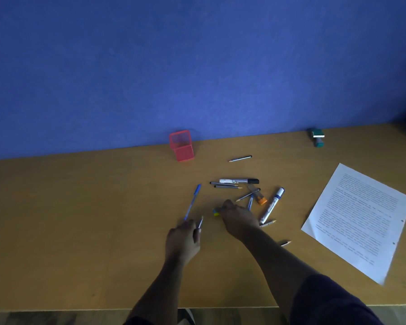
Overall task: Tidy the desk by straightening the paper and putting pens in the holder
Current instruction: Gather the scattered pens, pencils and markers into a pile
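We see a wooden desk [80, 219] standing against a blue wall [197, 66]. Our left hand [182, 240] has its fingers curled around a small pen [200, 222], and just beside it a blue pen [192, 202] lies on the desk. Our right hand [238, 219] rests over a yellow-green marker [215, 211]; its fingers bend down on it, but we cannot tell if they grip it. More pens and pencils [234, 184] lie scattered to the right, among them a white marker [272, 205]. The red holder [181, 145] stands at the far edge, well apart from the hands. The paper [359, 219] lies tilted on the right side. A green stamp [317, 137] stands far right.
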Demonstrator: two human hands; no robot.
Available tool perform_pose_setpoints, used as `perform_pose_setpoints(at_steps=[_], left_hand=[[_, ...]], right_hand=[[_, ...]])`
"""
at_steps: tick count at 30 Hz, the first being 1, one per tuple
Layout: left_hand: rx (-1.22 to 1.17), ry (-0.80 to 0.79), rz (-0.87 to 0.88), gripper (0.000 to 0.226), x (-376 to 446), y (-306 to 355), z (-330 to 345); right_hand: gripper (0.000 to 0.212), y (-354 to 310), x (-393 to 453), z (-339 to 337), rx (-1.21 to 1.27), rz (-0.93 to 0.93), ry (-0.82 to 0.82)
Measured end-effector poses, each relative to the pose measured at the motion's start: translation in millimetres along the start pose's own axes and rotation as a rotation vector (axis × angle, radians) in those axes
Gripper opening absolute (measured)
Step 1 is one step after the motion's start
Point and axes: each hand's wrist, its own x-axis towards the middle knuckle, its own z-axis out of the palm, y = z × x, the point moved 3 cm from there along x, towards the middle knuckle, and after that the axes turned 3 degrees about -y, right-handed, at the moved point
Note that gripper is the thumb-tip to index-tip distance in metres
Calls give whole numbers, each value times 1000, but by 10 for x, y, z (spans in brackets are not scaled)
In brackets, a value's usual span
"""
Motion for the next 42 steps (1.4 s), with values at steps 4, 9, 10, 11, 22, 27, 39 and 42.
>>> perform_pose_setpoints(at_steps=[4,9,10,11,22,27,39,42], left_hand=[[-26,4,-171,18,-67,-327,-78],[-82,98,-192,25,-277,-399,-42],[-71,148,-178,27,-311,-395,-32],[-60,189,-168,33,-315,-393,-26],[7,-34,-89,68,176,-432,103],[-11,47,-124,67,90,-538,112],[-57,121,40,73,322,-118,0],[-31,67,65,64,446,3,3]], right_hand=[[39,-179,265,-25,130,109,-66],[48,-603,661,-23,212,3,-152],[54,-718,701,-15,208,-70,-182],[60,-813,725,0,184,-137,-216],[74,197,666,-162,15,266,102],[68,358,728,-107,66,201,12],[61,-514,735,62,381,-212,-4],[60,-274,610,-6,425,-189,162]])
